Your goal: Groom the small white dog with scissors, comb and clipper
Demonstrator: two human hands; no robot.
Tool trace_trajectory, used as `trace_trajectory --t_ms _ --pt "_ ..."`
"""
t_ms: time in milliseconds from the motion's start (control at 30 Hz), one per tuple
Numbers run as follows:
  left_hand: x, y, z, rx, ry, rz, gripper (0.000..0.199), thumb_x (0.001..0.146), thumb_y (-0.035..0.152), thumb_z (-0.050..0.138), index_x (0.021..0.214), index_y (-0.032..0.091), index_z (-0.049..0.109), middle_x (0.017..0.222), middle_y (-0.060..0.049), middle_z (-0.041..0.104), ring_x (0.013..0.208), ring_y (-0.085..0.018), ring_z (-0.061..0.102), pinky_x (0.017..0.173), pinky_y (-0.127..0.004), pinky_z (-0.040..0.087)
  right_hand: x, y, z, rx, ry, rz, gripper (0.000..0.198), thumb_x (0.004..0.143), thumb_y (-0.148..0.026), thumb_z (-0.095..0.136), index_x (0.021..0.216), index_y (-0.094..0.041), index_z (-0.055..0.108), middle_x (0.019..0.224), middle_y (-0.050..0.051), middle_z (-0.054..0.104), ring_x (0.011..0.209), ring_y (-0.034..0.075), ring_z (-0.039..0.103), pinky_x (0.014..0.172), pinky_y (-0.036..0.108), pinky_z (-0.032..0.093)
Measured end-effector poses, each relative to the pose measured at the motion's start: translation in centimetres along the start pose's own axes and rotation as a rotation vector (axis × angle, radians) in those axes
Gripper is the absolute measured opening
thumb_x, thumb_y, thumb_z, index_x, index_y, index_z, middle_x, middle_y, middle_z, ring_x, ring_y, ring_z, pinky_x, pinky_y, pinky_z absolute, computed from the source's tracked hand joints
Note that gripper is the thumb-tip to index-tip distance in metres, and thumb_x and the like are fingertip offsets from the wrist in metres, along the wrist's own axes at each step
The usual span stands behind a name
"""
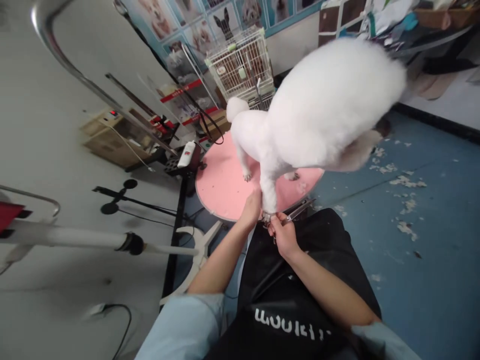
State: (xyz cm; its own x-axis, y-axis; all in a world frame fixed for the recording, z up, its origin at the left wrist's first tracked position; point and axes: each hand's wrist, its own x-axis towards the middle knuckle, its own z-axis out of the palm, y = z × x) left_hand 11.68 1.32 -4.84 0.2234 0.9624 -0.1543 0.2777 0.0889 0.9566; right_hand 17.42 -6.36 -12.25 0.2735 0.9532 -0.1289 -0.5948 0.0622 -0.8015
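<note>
A white fluffy dog stands on a round pink table, its big rounded head nearest me. Against the side of its near front leg is my left hand, its fingers curling behind the leg and partly hidden. My right hand is closed on a pair of scissors, just beside the paw at the table's near edge. The scissors' blades point away to the right; their finger loops show below the paw.
A black apron covers my lap. Clumps of white fur lie on the blue floor at right. Behind the table stand a wire cage and a white bottle. A metal pole and a white stand base are at left.
</note>
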Motion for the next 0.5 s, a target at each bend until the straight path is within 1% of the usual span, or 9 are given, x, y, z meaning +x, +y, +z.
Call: trace_trajectory --t_ms 33,100,133,200,267,300,367,433,500 --pt "-1.2 -0.4 -0.2 0.098 0.008 0.023 0.04 0.091 0.05 0.045 0.071 0.017 0.055 0.062 -0.002 0.055 0.063 -0.014 0.05 0.06 -0.026 0.042 0.3 -0.1 0.3 -0.009 0.015 -0.023 0.042 0.075 -0.061 0.068 0.071 -0.021 0.055 0.049 -0.006 0.045 0.045 0.009 0.038 0.046 0.024 0.031" --pt "-2.9 -0.8 -0.3 0.213 0.05 0.049 0.029 0.084 0.043 0.053 0.073 0.017 0.055 0.065 0.0 0.054 0.063 -0.013 0.048 0.059 -0.025 0.04 1.0 -0.3 0.8 -0.034 0.035 -0.073 0.039 0.076 -0.057 0.068 0.07 -0.021 0.056 0.053 -0.004 0.048 0.049 0.01 0.04 0.049 0.025 0.033" --pt "-3.2 -0.7 -0.3 0.253 0.069 0.057 0.025 0.081 0.041 0.054 0.074 0.016 0.055 0.066 0.0 0.054 0.063 -0.013 0.048 0.058 -0.024 0.039 1.3 -0.4 1.1 -0.043 0.04 -0.095 0.038 0.076 -0.056 0.068 0.069 -0.021 0.055 0.054 -0.004 0.048 0.05 0.011 0.041 0.05 0.026 0.034" --pt "-3.1 -0.1 -0.1 0.331 0.066 0.068 0.019 0.078 0.035 0.054 0.076 0.016 0.054 0.067 0.0 0.054 0.062 -0.013 0.049 0.058 -0.024 0.038 1.7 -0.5 1.3 -0.048 0.024 -0.111 0.038 0.077 -0.056 0.065 0.067 -0.021 0.053 0.053 -0.004 0.047 0.051 0.011 0.042 0.051 0.026 0.035" --pt "-2.3 0.9 -0.1 0.418 0.038 0.101 0.013 0.077 0.029 0.052 0.075 0.016 0.052 0.067 0.001 0.053 0.063 -0.013 0.049 0.058 -0.024 0.037 1.9 -0.3 1.0 -0.04 -0.008 -0.061 0.037 0.08 -0.056 0.06 0.071 -0.021 0.053 0.05 -0.005 0.045 0.049 0.012 0.042 0.05 0.026 0.035" --pt "-1.9 1.5 -0.3 0.457 0.029 0.125 0.011 0.076 0.027 0.051 0.073 0.017 0.051 0.066 0.001 0.052 0.063 -0.013 0.048 0.058 -0.024 0.037 1.9 0.0 0.6 -0.037 -0.014 -0.014 0.034 0.08 -0.054 0.058 0.076 -0.021 0.053 0.049 -0.006 0.046 0.048 0.012 0.043 0.05 0.026 0.035" --pt "-1.5 2.3 -0.5 0.523 0.023 0.159 0.01 0.075 0.026 0.051 0.07 0.018 0.047 0.063 0.003 0.048 0.061 -0.012 0.046 0.058 -0.023 0.034 1.6 0.7 -0.6 -0.031 -0.013 0.09 0.032 0.076 -0.046 0.063 0.091 -0.02 0.053 0.055 -0.007 0.052 0.053 0.013 0.051 0.052 0.026 0.04" --pt "-1.5 2.8 -0.7 0.59 0.002 0.139 0.016 0.075 0.028 0.053 0.065 0.019 0.044 0.059 0.004 0.043 0.058 -0.011 0.041 0.055 -0.024 0.03 1.1 1.6 -1.9 -0.013 -0.05 0.165 0.047 0.064 -0.032 0.072 0.103 -0.021 0.049 0.07 -0.005 0.062 0.065 0.016 0.061 0.06 0.027 0.048" --pt "-1.8 3.2 -0.8 0.662 -0.035 0.09 0.022 0.074 0.031 0.053 0.061 0.019 0.041 0.055 0.005 0.039 0.056 -0.01 0.037 0.053 -0.024 0.026 0.5 2.6 -3.0 0.0 -0.152 0.199 0.058 0.055 -0.02 0.076 0.106 -0.022 0.049 0.085 -0.001 0.066 0.078 0.018 0.066 0.072 0.032 0.053"
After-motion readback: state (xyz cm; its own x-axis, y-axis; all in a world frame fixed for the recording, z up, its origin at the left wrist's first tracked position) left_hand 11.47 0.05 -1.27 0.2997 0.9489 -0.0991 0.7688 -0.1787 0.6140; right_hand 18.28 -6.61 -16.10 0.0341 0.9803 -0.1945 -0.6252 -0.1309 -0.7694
